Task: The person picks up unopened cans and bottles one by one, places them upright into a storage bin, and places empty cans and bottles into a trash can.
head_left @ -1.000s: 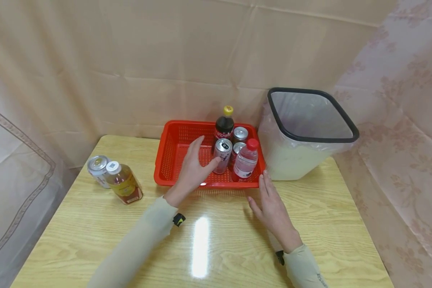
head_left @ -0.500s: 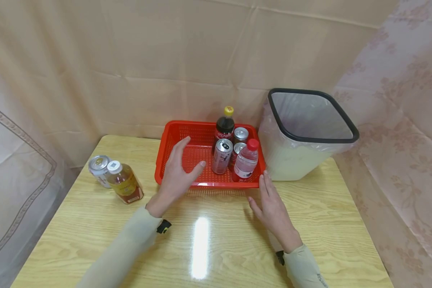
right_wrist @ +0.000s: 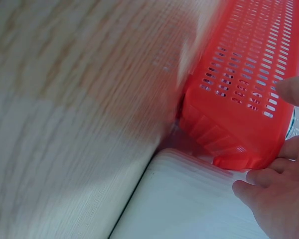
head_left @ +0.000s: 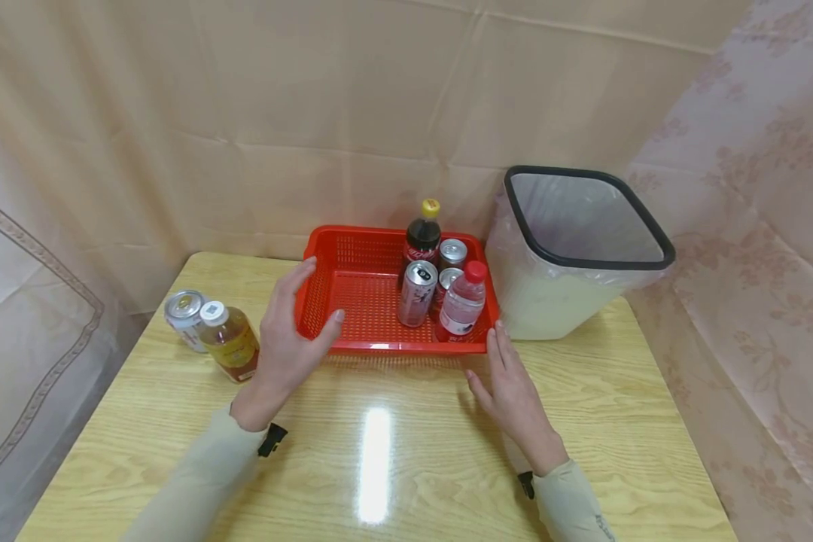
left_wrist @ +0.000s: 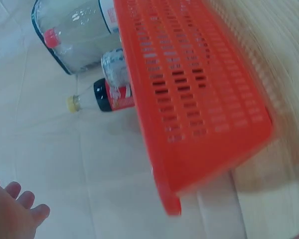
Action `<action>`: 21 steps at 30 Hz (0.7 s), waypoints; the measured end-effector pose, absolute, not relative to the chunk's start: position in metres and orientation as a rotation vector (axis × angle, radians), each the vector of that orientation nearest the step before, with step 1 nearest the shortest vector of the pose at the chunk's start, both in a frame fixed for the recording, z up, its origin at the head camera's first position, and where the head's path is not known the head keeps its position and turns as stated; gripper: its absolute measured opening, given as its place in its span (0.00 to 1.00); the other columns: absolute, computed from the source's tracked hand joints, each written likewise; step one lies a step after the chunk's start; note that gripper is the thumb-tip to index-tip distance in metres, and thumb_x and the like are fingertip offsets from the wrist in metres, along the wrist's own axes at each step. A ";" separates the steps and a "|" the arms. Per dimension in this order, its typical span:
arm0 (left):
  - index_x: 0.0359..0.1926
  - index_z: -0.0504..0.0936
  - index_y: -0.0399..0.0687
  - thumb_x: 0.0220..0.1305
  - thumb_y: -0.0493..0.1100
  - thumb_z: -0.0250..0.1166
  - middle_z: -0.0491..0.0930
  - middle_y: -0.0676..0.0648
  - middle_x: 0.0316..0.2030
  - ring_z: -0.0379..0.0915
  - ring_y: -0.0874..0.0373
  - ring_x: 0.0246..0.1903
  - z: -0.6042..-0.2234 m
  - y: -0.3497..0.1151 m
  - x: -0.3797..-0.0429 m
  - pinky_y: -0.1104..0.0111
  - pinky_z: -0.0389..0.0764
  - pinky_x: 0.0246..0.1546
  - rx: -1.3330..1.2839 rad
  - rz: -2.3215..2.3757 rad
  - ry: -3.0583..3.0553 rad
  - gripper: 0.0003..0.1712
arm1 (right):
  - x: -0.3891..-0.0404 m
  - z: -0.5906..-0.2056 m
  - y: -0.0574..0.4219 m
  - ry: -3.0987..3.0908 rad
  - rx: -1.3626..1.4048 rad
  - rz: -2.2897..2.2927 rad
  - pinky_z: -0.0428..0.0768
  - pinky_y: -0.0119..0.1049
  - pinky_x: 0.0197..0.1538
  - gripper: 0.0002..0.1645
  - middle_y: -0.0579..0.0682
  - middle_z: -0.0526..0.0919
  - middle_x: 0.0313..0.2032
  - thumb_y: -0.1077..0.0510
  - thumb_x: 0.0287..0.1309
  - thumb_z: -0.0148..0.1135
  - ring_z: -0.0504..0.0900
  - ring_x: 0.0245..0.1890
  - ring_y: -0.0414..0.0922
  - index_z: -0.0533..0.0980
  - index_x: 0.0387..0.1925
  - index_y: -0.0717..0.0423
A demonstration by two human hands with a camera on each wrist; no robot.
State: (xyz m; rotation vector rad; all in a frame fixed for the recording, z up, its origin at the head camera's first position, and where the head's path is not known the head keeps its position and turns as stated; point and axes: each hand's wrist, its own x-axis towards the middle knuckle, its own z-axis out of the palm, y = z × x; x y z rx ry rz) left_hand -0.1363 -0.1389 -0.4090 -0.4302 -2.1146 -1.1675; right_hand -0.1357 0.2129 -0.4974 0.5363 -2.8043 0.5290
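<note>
My left hand [head_left: 287, 342] is off the left end of the red plastic basket [head_left: 359, 346], thumb and fingers spread, holding nothing. It overlaps the edge of a tea-coloured bottle [head_left: 232, 346] with a white cap in the head view. My right hand [head_left: 515, 391] lies with straight fingers against the basket's front right corner. In the basket's right half stand a cola bottle [head_left: 423, 242] with a yellow cap, a pinkish can [head_left: 417, 295], a clear bottle [head_left: 462, 305] with a red cap, and two more cans, one red [head_left: 449, 280] and one behind it [head_left: 452, 254].
A silver-topped can [head_left: 186, 318] stands behind the tea-coloured bottle at the table's left edge. Right of the basket is a pale bin [head_left: 542, 301] with a black rim and a clear liner. A beige curtain [head_left: 278, 135] hangs behind the wooden table [head_left: 433, 467].
My left hand has moved left, away from the pinkish can and out over the basket's left end toward the tea-coloured bottle. My right hand has stayed at the corner.
</note>
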 end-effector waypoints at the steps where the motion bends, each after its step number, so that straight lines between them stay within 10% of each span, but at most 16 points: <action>1: 0.72 0.67 0.36 0.61 0.41 0.70 0.69 0.41 0.72 0.65 0.46 0.71 -0.409 -0.142 -0.135 0.46 0.70 0.69 -0.424 -1.144 -2.117 0.41 | -0.136 -0.497 0.213 -2.808 0.534 0.528 0.63 0.60 0.73 0.52 0.67 0.49 0.79 0.51 0.65 0.69 0.54 0.78 0.63 0.54 0.77 0.74; 21: 0.64 0.71 0.29 0.63 0.55 0.64 0.73 0.32 0.65 0.63 0.34 0.70 -0.408 -0.191 -0.116 0.40 0.48 0.76 -0.285 -0.814 -1.981 0.39 | -0.135 -0.496 0.212 -2.821 0.527 0.529 0.63 0.59 0.74 0.53 0.66 0.49 0.80 0.50 0.65 0.70 0.53 0.79 0.62 0.54 0.77 0.73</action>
